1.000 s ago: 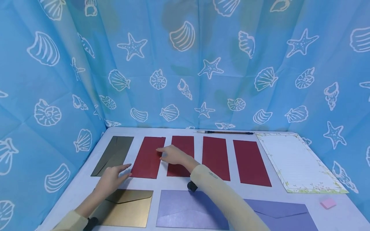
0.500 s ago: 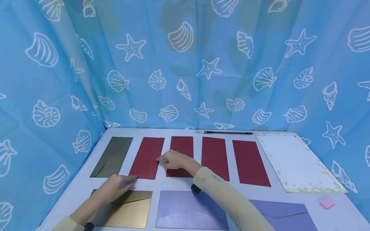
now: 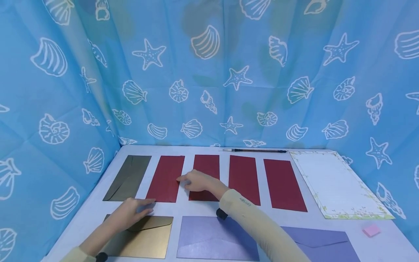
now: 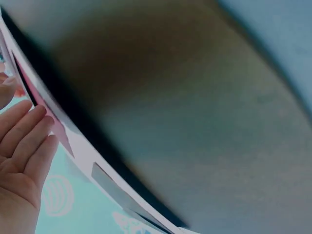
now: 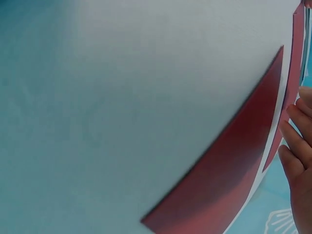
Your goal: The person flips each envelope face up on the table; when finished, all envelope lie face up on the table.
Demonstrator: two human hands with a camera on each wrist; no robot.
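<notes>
In the head view a red envelope [image 3: 166, 176] lies flat at the left of a row of red ones. My left hand [image 3: 131, 213] reaches over a gold envelope [image 3: 150, 240], its fingertips at the red one's near left corner. Straight fingers of that hand show in the left wrist view. My right hand [image 3: 198, 181], above the neighbouring red envelope [image 3: 207, 162], has its index fingertip at the first envelope's right edge. Fairly straight fingers [image 5: 295, 139] appear in the right wrist view. Neither hand grips anything.
A dark olive envelope [image 3: 127, 178] lies left of the row, with two more red envelopes [image 3: 243, 178] on the right. Purple envelopes [image 3: 209, 240] lie in front. A brush [image 3: 258, 150] and a bordered paper sheet [image 3: 334, 182] are behind and right, near a pink pad [image 3: 371, 230].
Both hands have come nearer to me along the leftmost red envelope, the left to its near corner and the right down its side. That envelope has shifted slightly left.
</notes>
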